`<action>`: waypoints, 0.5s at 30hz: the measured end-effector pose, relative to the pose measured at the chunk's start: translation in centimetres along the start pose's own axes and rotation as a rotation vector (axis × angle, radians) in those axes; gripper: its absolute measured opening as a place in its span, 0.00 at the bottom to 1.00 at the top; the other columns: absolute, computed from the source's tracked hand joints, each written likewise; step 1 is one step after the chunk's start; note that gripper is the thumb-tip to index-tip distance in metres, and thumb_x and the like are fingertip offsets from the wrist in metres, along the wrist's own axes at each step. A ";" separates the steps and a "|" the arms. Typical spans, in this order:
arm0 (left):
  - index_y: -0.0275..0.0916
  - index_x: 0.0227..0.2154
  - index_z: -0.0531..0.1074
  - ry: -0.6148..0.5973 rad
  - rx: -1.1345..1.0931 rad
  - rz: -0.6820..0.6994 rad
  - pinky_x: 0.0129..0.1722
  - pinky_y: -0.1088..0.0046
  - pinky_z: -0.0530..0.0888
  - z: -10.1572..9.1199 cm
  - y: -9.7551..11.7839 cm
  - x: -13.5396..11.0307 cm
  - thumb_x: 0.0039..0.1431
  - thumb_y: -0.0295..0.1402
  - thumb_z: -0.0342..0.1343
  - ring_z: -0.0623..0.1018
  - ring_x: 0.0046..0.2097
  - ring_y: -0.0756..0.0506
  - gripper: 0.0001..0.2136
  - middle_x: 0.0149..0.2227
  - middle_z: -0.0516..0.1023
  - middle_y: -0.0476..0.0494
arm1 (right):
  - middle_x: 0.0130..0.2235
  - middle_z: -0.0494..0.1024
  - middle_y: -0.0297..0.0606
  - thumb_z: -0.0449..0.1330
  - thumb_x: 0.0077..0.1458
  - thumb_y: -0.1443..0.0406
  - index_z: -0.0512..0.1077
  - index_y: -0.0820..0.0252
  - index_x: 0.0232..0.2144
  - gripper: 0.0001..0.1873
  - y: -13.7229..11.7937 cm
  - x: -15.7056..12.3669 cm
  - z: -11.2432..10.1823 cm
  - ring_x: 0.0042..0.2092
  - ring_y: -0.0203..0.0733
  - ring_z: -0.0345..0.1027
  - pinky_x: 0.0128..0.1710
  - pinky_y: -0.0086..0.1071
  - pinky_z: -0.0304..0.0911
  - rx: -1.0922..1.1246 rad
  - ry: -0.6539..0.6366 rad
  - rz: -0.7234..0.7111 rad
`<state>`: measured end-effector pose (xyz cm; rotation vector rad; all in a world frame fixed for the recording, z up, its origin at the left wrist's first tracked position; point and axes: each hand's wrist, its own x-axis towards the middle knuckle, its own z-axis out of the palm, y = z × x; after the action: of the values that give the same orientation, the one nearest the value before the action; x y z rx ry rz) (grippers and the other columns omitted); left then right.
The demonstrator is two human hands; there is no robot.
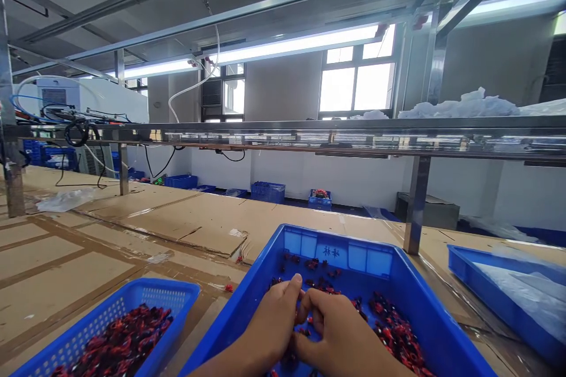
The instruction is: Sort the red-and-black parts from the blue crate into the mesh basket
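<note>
open from above into blue tub (427,300); walled in sideways; blocked by steel post (418,206) near far right corner; passable over tabletop (172,221) leftward.

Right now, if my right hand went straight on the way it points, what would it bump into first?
Most likely your left hand: your right hand points inward toward it. They look very close, perhaps touching, but this single view leaves the depth unclear.
</note>
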<state>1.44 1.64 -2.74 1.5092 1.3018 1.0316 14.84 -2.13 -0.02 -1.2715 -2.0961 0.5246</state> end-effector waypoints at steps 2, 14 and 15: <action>0.38 0.23 0.69 0.028 0.052 0.010 0.31 0.71 0.63 0.0 -0.2 0.0 0.57 0.59 0.43 0.71 0.29 0.44 0.27 0.22 0.72 0.46 | 0.21 0.70 0.30 0.57 0.43 0.69 0.71 0.57 0.24 0.03 -0.5 -0.1 -0.3 0.23 0.34 0.59 0.23 0.26 0.48 -0.030 -0.021 -0.022; 0.39 0.27 0.68 -0.106 -0.098 -0.204 0.17 0.75 0.58 0.1 -0.2 0.1 0.59 0.54 0.44 0.63 0.14 0.49 0.22 0.15 0.66 0.52 | 0.20 0.72 0.30 0.55 0.47 0.69 0.75 0.56 0.29 0.09 1.4 0.2 -0.3 0.23 0.37 0.64 0.23 0.27 0.49 -0.112 0.024 0.002; 0.39 0.26 0.67 -0.119 -0.119 -0.209 0.16 0.75 0.58 0.1 -0.2 0.2 0.59 0.52 0.45 0.63 0.13 0.50 0.21 0.16 0.66 0.51 | 0.21 0.73 0.31 0.56 0.48 0.68 0.75 0.56 0.29 0.08 1.4 0.3 -0.5 0.24 0.38 0.65 0.24 0.28 0.50 -0.132 0.031 -0.008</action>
<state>1.47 1.85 -2.92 1.2956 1.2617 0.8561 15.98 -1.26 -0.41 -1.3357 -2.1390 0.3661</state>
